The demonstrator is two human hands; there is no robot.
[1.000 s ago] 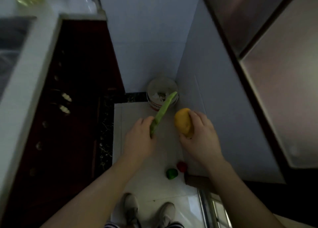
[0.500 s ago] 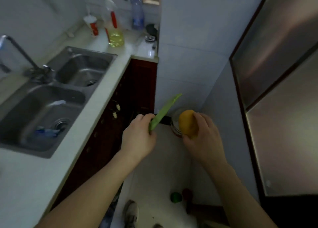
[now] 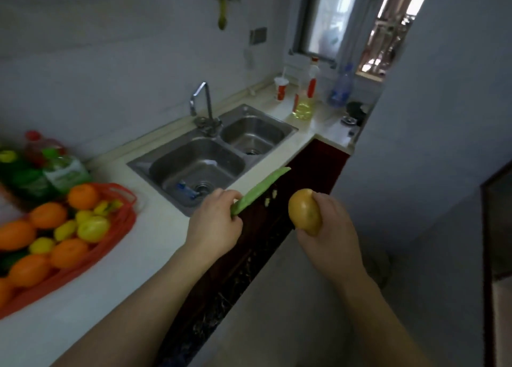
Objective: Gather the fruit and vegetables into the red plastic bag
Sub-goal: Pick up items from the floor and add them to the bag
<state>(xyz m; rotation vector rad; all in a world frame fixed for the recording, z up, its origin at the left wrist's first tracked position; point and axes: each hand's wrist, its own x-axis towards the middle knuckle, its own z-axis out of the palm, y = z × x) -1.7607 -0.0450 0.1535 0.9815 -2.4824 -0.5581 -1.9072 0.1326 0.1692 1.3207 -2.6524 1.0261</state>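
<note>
Green pod (image 3: 260,188) being pinched by left grip (image 3: 213,228), yellow fruit (image 3: 304,211) clasped by right grip (image 3: 329,228); both best released low over red bag (image 3: 122,229), left.

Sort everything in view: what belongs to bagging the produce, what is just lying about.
Job: long green bean pod in the left hand; round yellow fruit in the right hand; red plastic bag holding oranges and lemons.

Lying about: steel double sink, chrome tap, clear bottle of yellow oil, red-and-white cup, blue plastic bottle.
</note>
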